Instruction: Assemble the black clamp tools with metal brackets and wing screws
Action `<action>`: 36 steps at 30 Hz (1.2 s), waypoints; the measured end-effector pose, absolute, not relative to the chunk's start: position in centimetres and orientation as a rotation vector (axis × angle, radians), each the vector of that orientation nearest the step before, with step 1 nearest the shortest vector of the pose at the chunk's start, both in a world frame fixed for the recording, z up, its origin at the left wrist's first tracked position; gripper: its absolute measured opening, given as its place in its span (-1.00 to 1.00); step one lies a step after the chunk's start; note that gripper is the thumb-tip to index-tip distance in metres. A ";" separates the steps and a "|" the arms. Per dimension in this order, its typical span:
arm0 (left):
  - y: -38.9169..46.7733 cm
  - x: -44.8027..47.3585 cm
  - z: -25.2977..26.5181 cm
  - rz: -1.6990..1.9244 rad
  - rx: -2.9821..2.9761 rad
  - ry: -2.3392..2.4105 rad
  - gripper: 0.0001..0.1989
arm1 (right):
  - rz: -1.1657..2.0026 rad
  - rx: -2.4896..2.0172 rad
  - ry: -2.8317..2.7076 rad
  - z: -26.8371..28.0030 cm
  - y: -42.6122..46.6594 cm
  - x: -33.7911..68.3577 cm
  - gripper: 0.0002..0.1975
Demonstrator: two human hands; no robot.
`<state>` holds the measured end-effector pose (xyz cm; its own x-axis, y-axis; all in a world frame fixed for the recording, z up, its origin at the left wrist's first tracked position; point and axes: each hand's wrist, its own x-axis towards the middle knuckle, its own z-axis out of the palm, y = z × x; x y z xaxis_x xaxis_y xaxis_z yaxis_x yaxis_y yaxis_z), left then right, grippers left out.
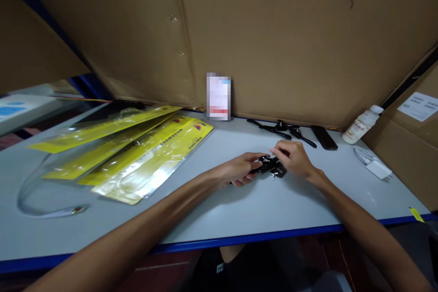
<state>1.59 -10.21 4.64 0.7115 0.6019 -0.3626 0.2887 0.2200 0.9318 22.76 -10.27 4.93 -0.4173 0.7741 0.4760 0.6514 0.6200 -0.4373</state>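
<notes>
Over the middle of the table, my left hand (244,167) is wrapped round a black metal spokeshave (266,164). Its fingers cover one handle. My right hand (293,157) is at the tool's other side, thumb and fingertips pinched together just above it; what they hold is too small or hidden to make out. A flat black plate (281,172) and a small silver screw (273,176) show below the tool's body, under the right hand; whether they are attached to it I cannot tell. Farther back lie more black spokeshaves (278,127), close together.
Yellow blister packs (153,159) fan out at left, near a grey cable (51,213). A lit, blurred screen (219,98) leans on the cardboard wall (290,41). At right are a black phone (324,138), a bottle (361,125) and a white charger (378,169). The table's blue edge (253,238) runs in front.
</notes>
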 end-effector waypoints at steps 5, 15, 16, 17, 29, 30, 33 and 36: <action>-9.9 1.5 4.1 0.259 1.366 0.806 -0.40 | 0.149 -1.173 -2.205 5.6 -9.9 24.2 -0.71; -9.7 0.6 5.4 0.339 1.527 0.845 -0.38 | -0.037 -0.995 -2.382 6.3 -10.1 24.8 -0.76; -9.6 0.4 5.4 0.336 1.548 0.840 -0.38 | -0.019 -0.979 -2.400 6.3 -10.1 24.9 -0.73; -9.4 0.2 5.4 0.331 1.566 0.833 -0.38 | 0.001 -0.964 -2.409 6.3 -10.1 24.9 -0.70; -9.4 0.1 5.4 0.380 1.654 0.756 -0.42 | 0.282 -1.078 -2.461 6.0 -10.2 24.9 -0.82; -9.5 0.2 5.5 0.380 1.672 0.750 -0.42 | 0.297 -1.078 -2.476 5.9 -10.1 25.0 -0.82; -9.7 0.2 5.8 0.370 1.713 0.753 -0.40 | 0.294 -1.079 -2.461 5.6 -9.6 25.1 -0.84; -9.6 0.1 5.8 0.333 1.730 0.776 -0.37 | 0.276 -1.080 -2.446 5.3 -9.4 25.2 -0.88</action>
